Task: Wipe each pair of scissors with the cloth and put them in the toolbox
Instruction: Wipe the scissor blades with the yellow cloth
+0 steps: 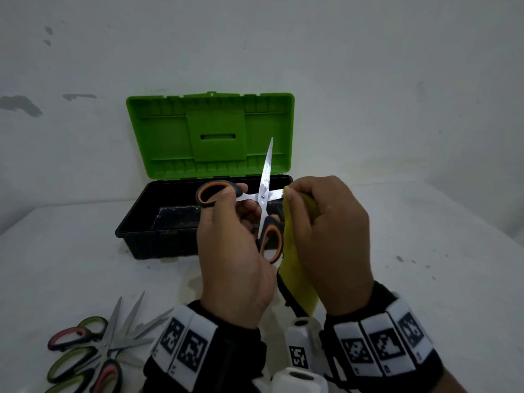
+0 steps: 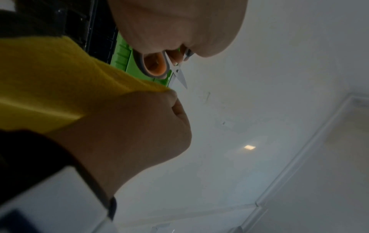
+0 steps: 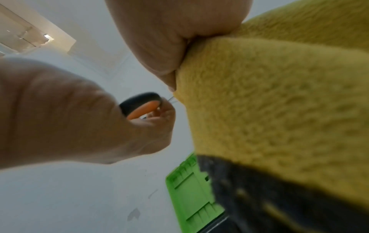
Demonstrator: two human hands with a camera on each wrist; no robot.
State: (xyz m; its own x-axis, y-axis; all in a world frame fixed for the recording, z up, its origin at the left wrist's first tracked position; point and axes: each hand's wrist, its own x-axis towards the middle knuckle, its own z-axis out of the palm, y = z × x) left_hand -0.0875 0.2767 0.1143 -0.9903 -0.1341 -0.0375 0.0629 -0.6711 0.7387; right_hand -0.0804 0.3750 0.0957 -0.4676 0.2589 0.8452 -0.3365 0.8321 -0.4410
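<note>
Mid-wipe: left hand (image 1: 229, 251) gripped orange-handled scissors (image 1: 262, 197), blades spread; right hand (image 1: 329, 239) pinched yellow cloth (image 1: 297, 282) over one blade. Next, probably: wipe other blade, close, into toolbox (image 1: 133, 231).

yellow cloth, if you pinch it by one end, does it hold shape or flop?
Likely flops: the yellow cloth hangs limp below the right hand that grips it. Its fuzzy nap in the right wrist view suggests good grip, not slippery. It folds around the orange-handled scissors blade, so probably soft and light.
</note>
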